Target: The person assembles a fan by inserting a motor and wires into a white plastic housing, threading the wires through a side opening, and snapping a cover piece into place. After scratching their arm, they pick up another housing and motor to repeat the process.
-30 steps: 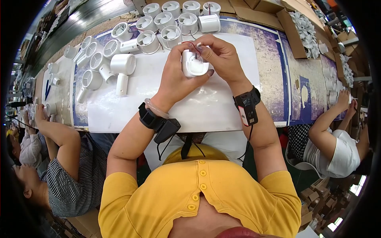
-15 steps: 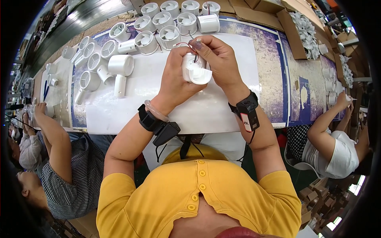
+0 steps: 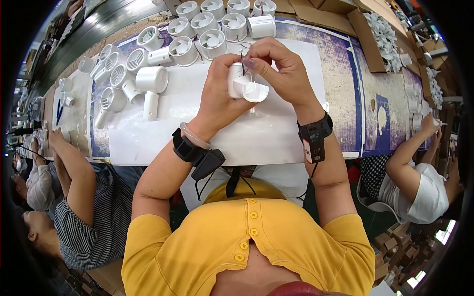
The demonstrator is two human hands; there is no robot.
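My left hand [image 3: 216,93] is wrapped round a white plastic fan housing [image 3: 255,92], whose open, curved end points toward me and a little to the right. Thin dark and red wires [image 3: 242,63] rise out of the top of this housing. Over them, my right hand [image 3: 280,69] is closed, thumb and forefinger pinched together on the wires. A small pale connector [image 3: 245,45] shows just beyond those fingertips. The inside of the housing is partly hidden by my fingers.
Several round white fan units [image 3: 213,42] with wires stand beyond my hands. To the left lie several white handled housings with grilles [image 3: 113,98]. A cardboard box [image 3: 368,42] of white parts sits at the far right. Other people [image 3: 417,182] work on both sides.
My right hand has shifted a little right, and its fingers now pinch lower on the wires, nearer the housing. The housing has turned slightly in my left hand.
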